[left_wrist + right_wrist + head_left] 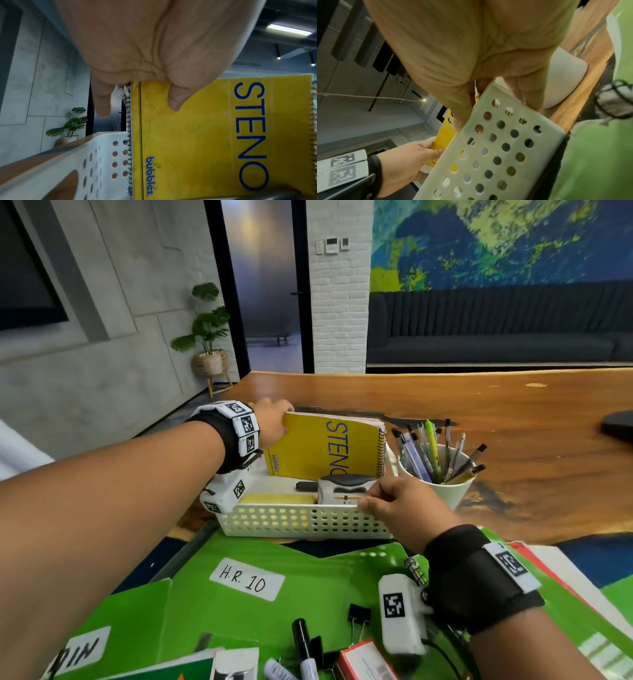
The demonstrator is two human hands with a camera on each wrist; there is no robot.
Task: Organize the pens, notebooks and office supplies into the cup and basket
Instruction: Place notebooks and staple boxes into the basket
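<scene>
Notebook placement is in progress. The yellow steno notebook [325,446] is stood on edge along the far wall of the white perforated basket [301,522], spiral binding toward 3 o'clock. Its upper corner at 9 o'clock is pinched by the left hand [272,422]: in the left wrist view the thumb [176,100] is pressed on the cover and the fingers are curled behind, where a second spiral-bound book is seen edge-on. The near rim of the basket is pinched by the right hand [400,508], thumb inside and fingers outside, so the basket is steadied on the bench [513,412].

A stapler [346,489], a dark marker [306,486] and a yellow pad [277,499] lie inside the basket. The white cup [442,484], filled with pens [433,450], stands just beside the basket at 3 o'clock.

Hazards, as judged:
- If the notebook is released while leaning, it is likely to fall forward onto the stapler.
- If the basket is pushed toward 3 o'clock, the cup may be struck and the pens spilled.
- Spiral wire may be snagged in the basket's holes.

Markers [305,648], a binder clip [358,614] and a small box [366,659] remain unsorted on the green folder [308,563] at 6 o'clock.
</scene>
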